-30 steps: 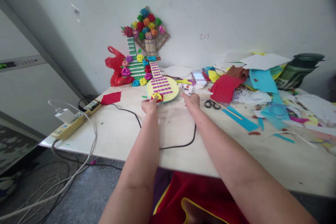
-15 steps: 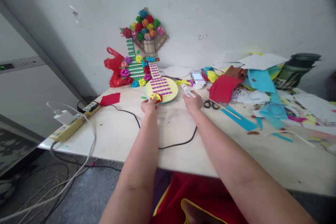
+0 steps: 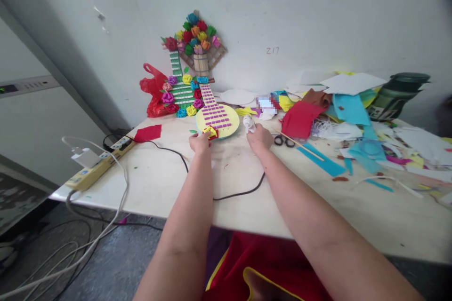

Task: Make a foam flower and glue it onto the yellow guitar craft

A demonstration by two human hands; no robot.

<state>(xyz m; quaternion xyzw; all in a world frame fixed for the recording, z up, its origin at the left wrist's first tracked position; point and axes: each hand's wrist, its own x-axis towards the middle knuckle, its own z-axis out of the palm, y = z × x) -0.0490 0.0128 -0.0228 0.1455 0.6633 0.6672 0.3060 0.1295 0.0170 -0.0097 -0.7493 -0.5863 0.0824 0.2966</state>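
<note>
My left hand (image 3: 199,143) is closed on a yellow-and-red paper flower (image 3: 211,132), pressing it at the lower left edge of a paper lute (image 3: 226,115). The lute has a round yellow body, purple strips across it and a blue flower at the top of its neck. To the right of the lute, my right hand (image 3: 260,139) is wrapped round a white glue gun (image 3: 249,123), its nozzle end pointing away from me. Fingers hide most of its handle. A black cord (image 3: 240,194) runs under my forearms towards the right hand.
Behind the lute stand a green paper lute with flowers (image 3: 183,94) and a flower basket craft (image 3: 201,63). Scissors (image 3: 284,140), a wooden stick (image 3: 307,148), coloured paper scraps (image 3: 300,117) and a green bottle (image 3: 397,96) lie right. A power strip (image 3: 88,174) sits left.
The glue gun has turned in my right hand, its front end now tilted differently. My left hand and the flower stay at the same spot on the lute.
</note>
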